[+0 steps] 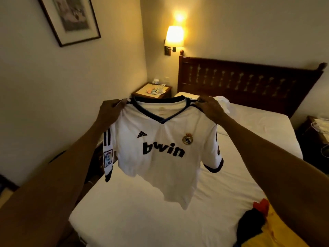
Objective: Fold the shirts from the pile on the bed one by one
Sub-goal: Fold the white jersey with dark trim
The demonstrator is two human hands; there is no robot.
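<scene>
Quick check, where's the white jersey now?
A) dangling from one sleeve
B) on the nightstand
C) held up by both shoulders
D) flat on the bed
C: the left hand and right hand each pinch a shoulder of the white jersey, which hangs above the bed.

smooth synthetic-looking cloth jersey (163, 139), matt white cotton-like bed sheet (135, 211), dark glossy carved wood headboard (249, 75), fabric lampshade (174, 36)

Walls (53, 77): plain and pale, meeting in a corner.
Picture (69, 18): dark-framed, high on the left wall.
Wall lamp (174, 36): lit, pale shade, just left of the headboard.
Headboard (249, 81): dark carved wood.
Bed (133, 220): white sheet.
Bedside table (151, 92): small, wooden, in the corner, bearing a glass and small items.
</scene>
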